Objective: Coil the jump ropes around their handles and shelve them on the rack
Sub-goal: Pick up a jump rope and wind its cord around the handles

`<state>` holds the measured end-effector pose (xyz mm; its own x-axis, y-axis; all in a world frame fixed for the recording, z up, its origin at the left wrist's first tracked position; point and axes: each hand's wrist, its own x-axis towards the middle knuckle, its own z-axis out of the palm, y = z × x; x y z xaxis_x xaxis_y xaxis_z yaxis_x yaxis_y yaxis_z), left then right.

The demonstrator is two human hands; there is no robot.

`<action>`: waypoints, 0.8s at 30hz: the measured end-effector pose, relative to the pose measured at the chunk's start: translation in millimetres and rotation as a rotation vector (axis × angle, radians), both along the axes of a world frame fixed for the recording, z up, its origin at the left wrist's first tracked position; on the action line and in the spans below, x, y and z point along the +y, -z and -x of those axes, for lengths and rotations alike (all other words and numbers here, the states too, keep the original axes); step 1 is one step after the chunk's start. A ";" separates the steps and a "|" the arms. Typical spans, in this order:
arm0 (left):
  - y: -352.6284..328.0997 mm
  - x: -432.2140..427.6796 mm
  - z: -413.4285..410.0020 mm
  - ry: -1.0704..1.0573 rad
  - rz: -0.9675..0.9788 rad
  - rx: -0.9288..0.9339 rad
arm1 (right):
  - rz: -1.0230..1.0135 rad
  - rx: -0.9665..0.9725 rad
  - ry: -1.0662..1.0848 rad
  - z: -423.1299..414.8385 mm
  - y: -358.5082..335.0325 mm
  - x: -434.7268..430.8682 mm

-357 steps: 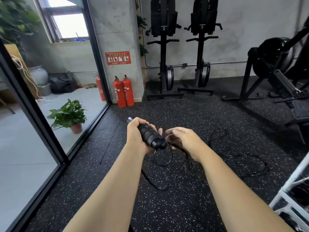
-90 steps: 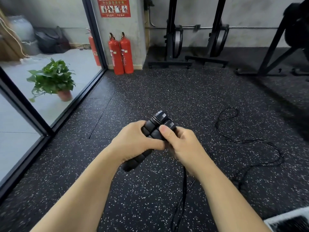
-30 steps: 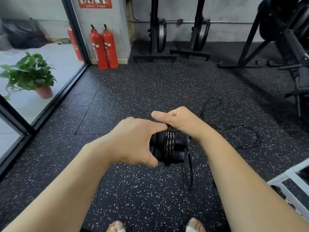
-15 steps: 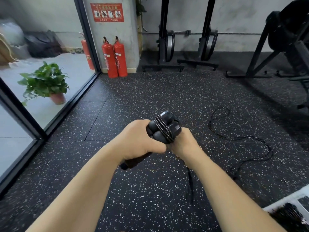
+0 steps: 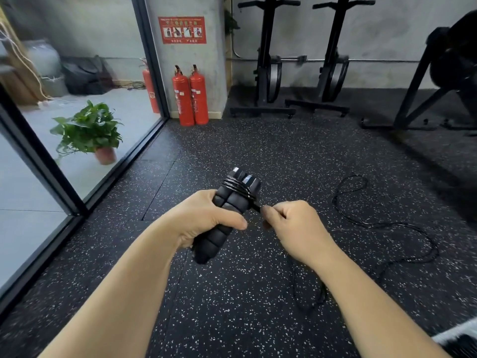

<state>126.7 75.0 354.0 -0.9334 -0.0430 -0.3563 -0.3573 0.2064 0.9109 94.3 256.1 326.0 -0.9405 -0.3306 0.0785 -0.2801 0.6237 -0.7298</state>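
**A:** Where are the jump rope handles?

**B:** Both black foam handles lie side by side in the left hand. They are held up over the middle of the speckled rubber floor, tilted so that their capped ends point away from the person and a little to the right

**A:** How does that hand hold them?

**B:** Its fingers curl round the pair about halfway along, with the thumb laid across the front. The lower ends stick out below the palm

**A:** And the cord?

**B:** A few wraps of it sit round both handles, close under the caps. From them a short stretch runs down and right to the right hand, just beside the handles. That hand pinches it between the thumb and curled fingers. Below that hand the cord drops to the floor, and the loose part snakes in loops across the right side of the floor, well apart from both hands

**A:** What else is around?

**B:** Two red fire extinguishers stand at the far edge of the floor, against a concrete pillar bearing a red sign. A glass wall runs along the left edge, and a potted plant stands beyond it. Black machines stand upright by the far wall. In the near right corner there is a pale shape, too blurred to tell what it is
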 end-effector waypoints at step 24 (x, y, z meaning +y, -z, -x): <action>13.1 32.1 4.6 -0.036 1.187 0.161 | -0.389 0.821 0.071 -28.7 -38.6 -3.0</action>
